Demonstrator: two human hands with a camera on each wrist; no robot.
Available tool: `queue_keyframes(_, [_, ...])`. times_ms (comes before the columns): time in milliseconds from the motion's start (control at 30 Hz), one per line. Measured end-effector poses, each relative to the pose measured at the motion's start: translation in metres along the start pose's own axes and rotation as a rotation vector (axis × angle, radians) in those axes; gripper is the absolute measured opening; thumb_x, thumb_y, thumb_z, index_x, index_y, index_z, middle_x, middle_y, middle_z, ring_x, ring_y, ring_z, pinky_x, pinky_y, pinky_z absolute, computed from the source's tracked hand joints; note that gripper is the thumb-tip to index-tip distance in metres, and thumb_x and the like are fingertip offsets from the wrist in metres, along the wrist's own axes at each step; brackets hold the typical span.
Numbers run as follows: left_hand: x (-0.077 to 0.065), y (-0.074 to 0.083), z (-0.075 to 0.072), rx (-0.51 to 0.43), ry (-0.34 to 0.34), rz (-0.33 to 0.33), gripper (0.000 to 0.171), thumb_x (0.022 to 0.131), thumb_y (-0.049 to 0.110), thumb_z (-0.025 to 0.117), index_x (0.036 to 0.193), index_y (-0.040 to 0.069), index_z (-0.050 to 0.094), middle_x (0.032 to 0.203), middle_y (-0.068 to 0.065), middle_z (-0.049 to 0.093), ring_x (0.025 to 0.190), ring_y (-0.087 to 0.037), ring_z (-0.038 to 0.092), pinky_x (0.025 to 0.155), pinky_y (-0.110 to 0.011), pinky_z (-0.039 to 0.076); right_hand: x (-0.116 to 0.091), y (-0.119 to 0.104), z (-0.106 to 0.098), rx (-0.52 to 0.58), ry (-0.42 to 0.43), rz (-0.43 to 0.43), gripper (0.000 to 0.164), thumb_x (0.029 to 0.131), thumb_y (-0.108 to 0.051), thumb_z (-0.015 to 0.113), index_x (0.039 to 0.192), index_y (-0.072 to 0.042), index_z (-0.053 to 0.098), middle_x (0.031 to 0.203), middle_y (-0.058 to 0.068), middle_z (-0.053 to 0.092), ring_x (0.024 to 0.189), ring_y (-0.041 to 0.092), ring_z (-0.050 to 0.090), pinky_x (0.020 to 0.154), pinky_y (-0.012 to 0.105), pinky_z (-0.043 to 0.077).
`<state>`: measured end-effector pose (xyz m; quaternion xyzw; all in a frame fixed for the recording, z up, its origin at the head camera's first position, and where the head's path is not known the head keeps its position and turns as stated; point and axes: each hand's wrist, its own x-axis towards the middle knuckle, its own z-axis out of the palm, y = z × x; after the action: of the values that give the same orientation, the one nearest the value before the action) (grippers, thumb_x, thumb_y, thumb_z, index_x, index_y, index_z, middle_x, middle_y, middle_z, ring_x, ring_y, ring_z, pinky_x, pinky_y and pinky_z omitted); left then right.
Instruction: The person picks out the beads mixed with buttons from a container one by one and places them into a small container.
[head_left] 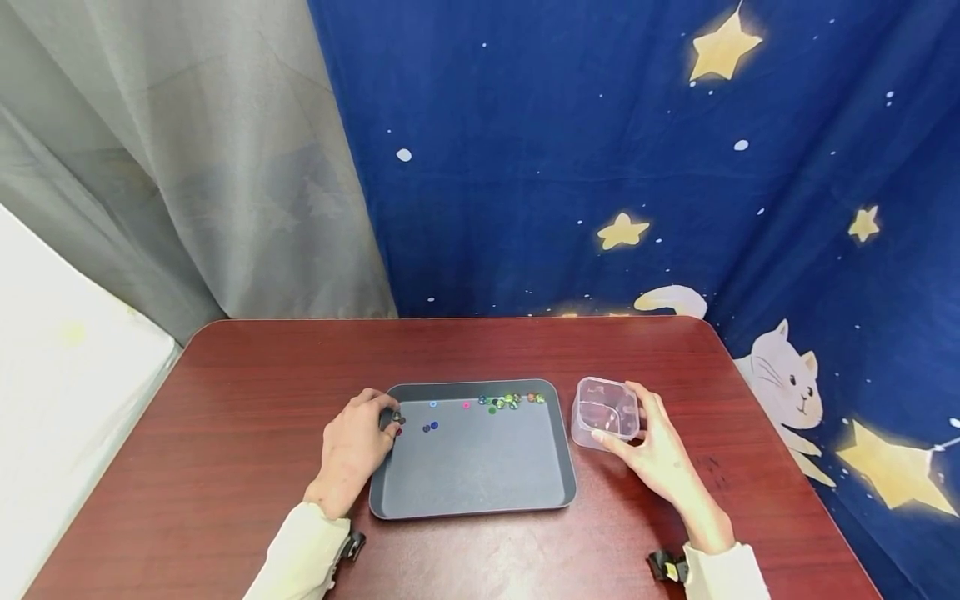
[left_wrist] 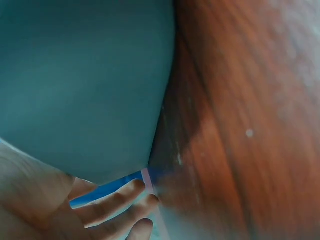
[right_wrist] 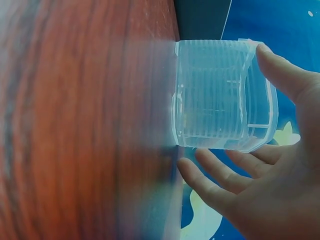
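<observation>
Tray: A shallow grey tray (head_left: 480, 467) is set flat on a reddish-brown wooden table (head_left: 247, 400), between the two hands.
Small beads: Shiny little pieces are scattered in the upper part of the tray. A green cluster (head_left: 508, 401) is gathered near the far right, with orange pieces (head_left: 532, 397) just beside it. A pink piece (head_left: 466, 405) and a pale blue one (head_left: 432, 404) are placed farther left, and a dark blue pair (head_left: 431, 427) is set slightly nearer.
Left hand: The left hand (head_left: 354, 443) is held over the tray's left edge. Its thumb and forefinger are bent and seen apart, with dark beads (head_left: 398, 417) at their tips; whether any bead is pinched cannot be told. In the left wrist view, other fingers are shown below the tray's edge.
Clear box: A see-through plastic box (head_left: 604, 403) is stood upright on the table, just beside the tray's right edge.
Right hand: The box is gripped by the right hand (head_left: 654, 450), the thumb pressed at its rim and the fingers curved round the opposite side.
Sleeves: Both arms are covered by cream sleeves (head_left: 302, 552).
Backdrop: A grey curtain (head_left: 202, 167) is hung beside a blue one (head_left: 525, 167) printed with yellow stars.
</observation>
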<state>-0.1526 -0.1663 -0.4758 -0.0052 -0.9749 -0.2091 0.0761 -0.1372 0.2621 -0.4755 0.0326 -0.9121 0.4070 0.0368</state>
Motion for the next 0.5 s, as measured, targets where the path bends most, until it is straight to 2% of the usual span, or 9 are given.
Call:
queue_keyframes(333, [-0.0012,0.0012,0.0023,0.018,0.018,0.000,0.020,0.084,0.011,0.083,0.102,0.014,0.077,0.115,-0.007,0.073,0.102,-0.031,0.073,0.073,-0.052,0.059,-0.0009,0.0006,0.0000,0.002,-0.006,0.008,0.093,0.086,-0.034,0.086,0.158,-0.012,0.031,0.145,0.019,0.045,0.116,0.042,0.064,0.094,0.052,0.060])
queue_keyframes(500, [-0.0011,0.0032,0.0009,0.024,0.015,0.002,0.015,0.085,0.010,0.082,0.098,0.013,0.077,0.112,-0.007,0.073,0.100,-0.031,0.071,0.072,-0.052,0.059,-0.0006,-0.0001,-0.0007,0.002,-0.010,0.016,0.093,0.087,-0.035,0.085,0.158,-0.013,0.030,0.147,0.020,0.044,0.117,0.042,0.063,0.096,0.054,0.059])
